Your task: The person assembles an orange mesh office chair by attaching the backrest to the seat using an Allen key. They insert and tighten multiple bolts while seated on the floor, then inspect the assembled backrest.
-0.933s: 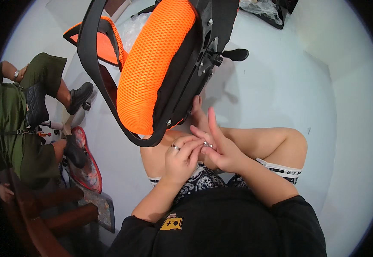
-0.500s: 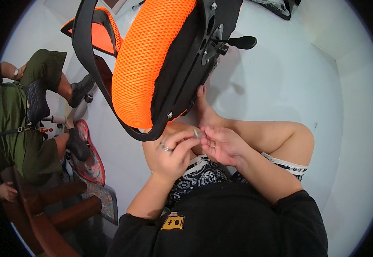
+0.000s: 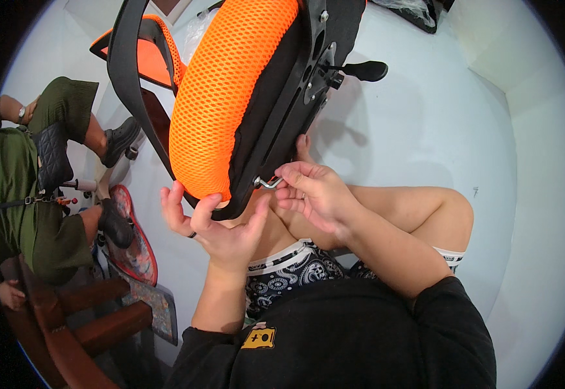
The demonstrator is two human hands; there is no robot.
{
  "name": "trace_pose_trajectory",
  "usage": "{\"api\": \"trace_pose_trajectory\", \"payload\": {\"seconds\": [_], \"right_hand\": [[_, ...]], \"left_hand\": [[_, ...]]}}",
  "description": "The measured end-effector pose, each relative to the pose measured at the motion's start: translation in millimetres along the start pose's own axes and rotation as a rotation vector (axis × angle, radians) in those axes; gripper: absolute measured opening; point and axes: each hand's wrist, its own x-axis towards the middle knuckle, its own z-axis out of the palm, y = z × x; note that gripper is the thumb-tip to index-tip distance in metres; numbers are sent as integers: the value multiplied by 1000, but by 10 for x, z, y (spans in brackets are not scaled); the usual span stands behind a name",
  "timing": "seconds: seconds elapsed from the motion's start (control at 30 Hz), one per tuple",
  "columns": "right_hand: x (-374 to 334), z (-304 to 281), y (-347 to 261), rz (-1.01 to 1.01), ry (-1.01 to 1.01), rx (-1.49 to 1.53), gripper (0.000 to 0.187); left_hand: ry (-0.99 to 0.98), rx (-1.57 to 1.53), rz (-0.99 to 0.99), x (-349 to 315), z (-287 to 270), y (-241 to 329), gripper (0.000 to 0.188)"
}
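An office chair seat with orange mesh [image 3: 221, 97] stands tilted on its side in front of me, its black underside [image 3: 276, 117] facing right. My right hand [image 3: 315, 194] pinches an L-shaped hex key [image 3: 271, 184] between thumb and fingers. The key's other end meets a bolt at the near end of the metal bracket on the underside. My left hand [image 3: 221, 230] has its fingers spread and rests against the seat's lower front corner, by the curved black armrest [image 3: 130, 71]. A black lever [image 3: 367, 70] sticks out from the mechanism.
At left sits another person in green clothes [image 3: 10, 188] with dark clogs. Brown wooden furniture [image 3: 110, 324] and a red-rimmed patterned object [image 3: 133, 240] are at the lower left. A smaller orange-and-black chair part [image 3: 156, 55] lies behind the armrest. Plastic-wrapped black material [image 3: 419, 13] lies at the far right.
My hands have parted from in front of my lap. The right brought the hex key up to the bolt, and the left moved left to the seat's lower corner, fingers spread.
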Motion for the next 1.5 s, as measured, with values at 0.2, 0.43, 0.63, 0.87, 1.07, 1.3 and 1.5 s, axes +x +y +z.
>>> {"api": "trace_pose_trajectory", "payload": {"seconds": [0.2, 0.43, 0.63, 0.87, 1.07, 1.3, 1.5], "right_hand": [[34, 2, -56, 17, -63, -61, 18], [66, 21, -35, 43, -47, -25, 17], [165, -18, 14, 32, -96, 4, 17], [144, 7, 75, 27, -107, 95, 16], [164, -11, 200, 20, -122, 252, 14], [217, -61, 267, 61, -189, 349, 13], [215, -31, 273, 46, -147, 310, 14]], "left_hand": [[50, -79, -54, -40, 109, 64, 77], [69, -105, -29, -50, 137, 52, 81], [75, -91, -33, -42, 156, 59, 75], [60, -40, -82, -63, 132, 71, 70], [58, -80, -72, -53, 128, 74, 68], [64, -60, -70, -37, 133, 97, 68], [57, -77, -82, -42, 132, 103, 67]]}}
